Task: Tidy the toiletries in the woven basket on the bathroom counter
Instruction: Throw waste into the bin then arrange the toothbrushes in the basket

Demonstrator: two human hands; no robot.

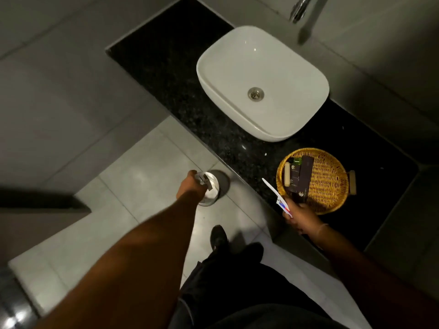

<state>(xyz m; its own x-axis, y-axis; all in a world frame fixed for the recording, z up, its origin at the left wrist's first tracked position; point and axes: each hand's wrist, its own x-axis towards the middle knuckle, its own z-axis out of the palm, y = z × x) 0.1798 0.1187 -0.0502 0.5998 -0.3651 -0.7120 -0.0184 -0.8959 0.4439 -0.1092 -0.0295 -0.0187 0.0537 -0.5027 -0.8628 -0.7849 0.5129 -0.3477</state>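
Observation:
A round woven basket (330,184) sits on the black granite counter (180,96), right of the sink. Dark toiletry boxes (300,179), a small green bottle (297,160) and a pale tube (287,173) lie along its left side. My right hand (300,216) rests at the basket's near rim, shut on a white toothpaste tube (276,194) that points up and left. My left hand (191,185) reaches down over a small metal bin (211,193) on the floor and holds small scraps of wrapper (205,181) above its opening.
A white vessel sink (261,81) stands on the counter with a chrome tap (300,8) above it. Grey floor tiles lie below the counter edge. My dark shoe (218,237) and trouser leg stand right of the bin.

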